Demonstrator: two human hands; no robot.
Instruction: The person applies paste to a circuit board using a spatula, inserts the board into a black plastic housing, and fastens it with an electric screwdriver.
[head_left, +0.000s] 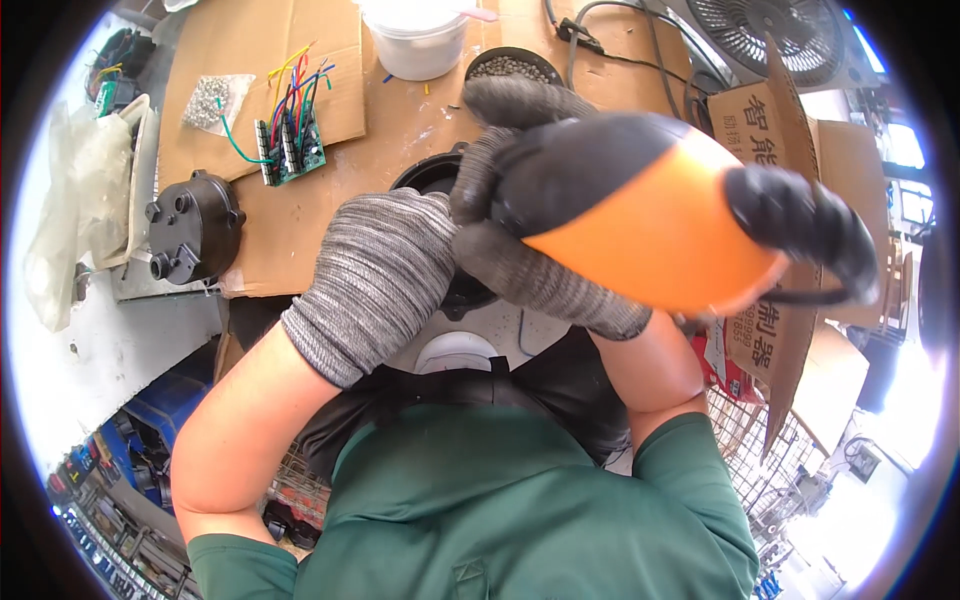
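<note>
Right hand (515,265) wrapped round tool (660,215); left hand (385,260) curled over housing (425,175), can't tell if pinching. Tool's long axis roughly left-right, ribbed tail right, nose hidden.

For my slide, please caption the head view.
Right hand, gloved in grey knit, grips an orange-black tool; gloved left hand partly covers a round black housing.

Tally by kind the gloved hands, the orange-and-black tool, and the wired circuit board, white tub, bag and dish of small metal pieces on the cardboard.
Gloved hands: 2, left hand and right hand
Orange-and-black tool: 1
Wired circuit board: 1
White tub: 1
Bag of small metal pieces: 1
Dish of small metal pieces: 1
Total: 7
</note>
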